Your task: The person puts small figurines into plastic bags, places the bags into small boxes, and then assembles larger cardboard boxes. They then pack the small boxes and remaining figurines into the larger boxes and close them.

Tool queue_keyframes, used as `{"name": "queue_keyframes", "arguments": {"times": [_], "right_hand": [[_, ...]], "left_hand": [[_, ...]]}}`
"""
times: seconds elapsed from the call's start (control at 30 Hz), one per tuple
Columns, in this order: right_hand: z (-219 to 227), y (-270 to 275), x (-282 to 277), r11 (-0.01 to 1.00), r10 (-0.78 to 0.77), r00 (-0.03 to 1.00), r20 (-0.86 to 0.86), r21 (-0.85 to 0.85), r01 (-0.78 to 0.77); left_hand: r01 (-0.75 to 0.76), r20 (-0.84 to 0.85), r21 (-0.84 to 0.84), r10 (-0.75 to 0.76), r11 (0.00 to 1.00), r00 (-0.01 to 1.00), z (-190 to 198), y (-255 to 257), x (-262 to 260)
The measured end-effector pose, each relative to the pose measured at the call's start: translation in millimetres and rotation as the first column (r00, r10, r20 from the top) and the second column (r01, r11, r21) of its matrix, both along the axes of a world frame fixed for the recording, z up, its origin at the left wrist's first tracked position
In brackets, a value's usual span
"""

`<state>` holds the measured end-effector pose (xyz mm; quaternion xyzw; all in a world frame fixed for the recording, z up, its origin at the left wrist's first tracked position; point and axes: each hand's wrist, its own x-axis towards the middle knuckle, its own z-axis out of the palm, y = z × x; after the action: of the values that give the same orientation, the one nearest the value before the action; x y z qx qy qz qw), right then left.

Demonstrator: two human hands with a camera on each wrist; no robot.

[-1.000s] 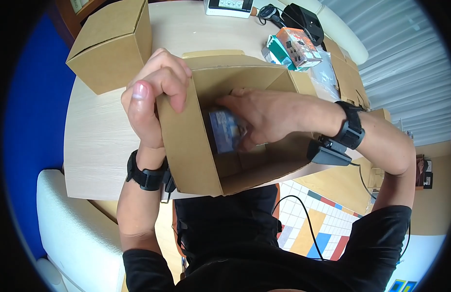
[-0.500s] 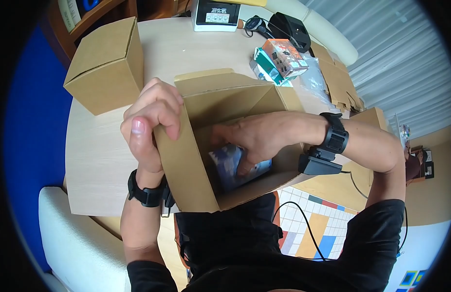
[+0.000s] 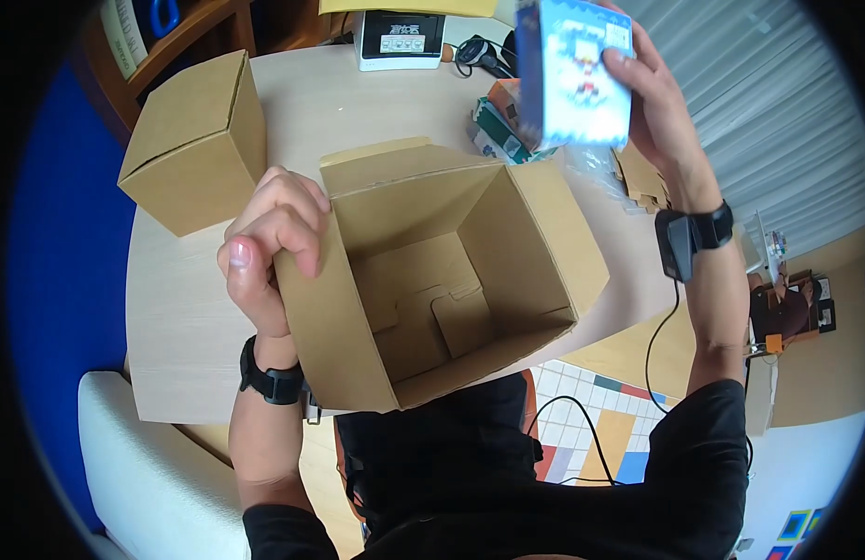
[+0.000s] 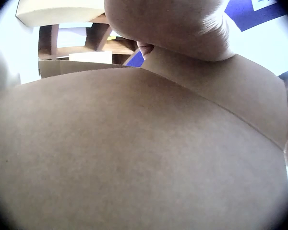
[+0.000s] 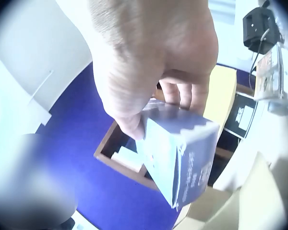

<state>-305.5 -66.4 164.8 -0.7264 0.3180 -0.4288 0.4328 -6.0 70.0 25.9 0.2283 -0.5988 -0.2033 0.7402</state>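
Note:
An open cardboard box (image 3: 456,271) stands tilted at the table's near edge, its inside bare down to the bottom flaps. The left hand (image 3: 275,247) grips its left flap, fingers curled over the edge; in the left wrist view the cardboard wall (image 4: 134,143) fills most of the picture below the hand (image 4: 173,28). Up and right of the box, the right hand (image 3: 661,112) holds a light-blue printed box (image 3: 586,79) by its right side. The right wrist view shows the thumb and fingers of the right hand (image 5: 158,67) around that blue box (image 5: 175,148).
A closed cardboard box (image 3: 194,140) stands at the back left of the table (image 3: 185,308). Behind are a white device (image 3: 400,42) and a black cabled one. Small boxes (image 3: 498,126), partly hidden by the blue box, lie beside plastic wrap and flattened cardboard.
The right hand has come out of the cardboard box, lifting the blue box up and to the right. The left hand keeps its grip on the flap.

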Motion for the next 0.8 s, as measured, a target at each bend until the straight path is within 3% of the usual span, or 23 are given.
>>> {"name": "queue_keyframes", "arguments": {"times": [0.1, 0.2, 0.27, 0.3, 0.43, 0.5, 0.53, 0.6, 0.67, 0.73, 0.8], "right_hand": [[-11, -37, -32, 0.971, -0.174, 0.984, 0.043, 0.175, 0.164], [-50, -84, -60, 0.933, -0.156, 0.984, -0.086, 0.314, 0.175], [-68, -89, -60, 0.896, -0.239, 0.815, -0.528, 0.203, 0.395], [-77, -91, -59, 0.842, -0.194, 0.897, -0.397, 0.402, 0.360], [-79, -86, -55, 0.867, -0.129, 0.945, -0.299, 0.428, 0.254], [-84, -90, -62, 0.893, -0.192, 0.942, -0.274, 0.350, 0.284], [-86, -92, -65, 0.903, -0.221, 0.941, -0.256, 0.311, 0.297], [-86, -86, -65, 0.904, -0.424, 0.903, -0.065, -0.087, 0.418], [-80, -52, -55, 0.712, -0.492, 0.846, 0.207, -0.463, 0.527], [-91, -17, -55, 0.809, -0.307, 0.916, 0.257, -0.436, 0.394], [-109, 30, -47, 0.911, -0.188, 0.952, 0.243, -0.319, 0.261]], "left_hand": [[0.006, -0.022, 0.000, -0.006, 1.000, 1.000, 1, 0, -2], [0.021, -0.045, -0.005, -0.021, 1.000, 0.999, 0, -1, -2], [0.027, -0.060, -0.017, -0.028, 0.999, 0.998, 0, -3, -2], [0.029, -0.066, -0.018, -0.030, 0.999, 0.997, 0, -2, -1], [0.129, 0.067, 0.074, -0.134, 0.989, 0.989, 8, -5, 15], [0.246, 0.064, 0.135, -0.256, 0.960, 0.965, 16, -2, 22], [0.195, 0.116, 0.311, -0.240, 0.930, 0.964, 26, 5, 23], [0.045, 0.223, 0.617, -0.230, 0.786, 0.947, 40, 20, 25], [-0.040, 0.334, 0.690, -0.269, 0.723, 0.903, 39, 18, 27], [-0.138, 0.402, 0.751, -0.281, 0.646, 0.872, 49, 22, 20], [-0.385, 0.686, 0.502, -0.085, 0.774, 0.723, 52, 23, 16]]}}
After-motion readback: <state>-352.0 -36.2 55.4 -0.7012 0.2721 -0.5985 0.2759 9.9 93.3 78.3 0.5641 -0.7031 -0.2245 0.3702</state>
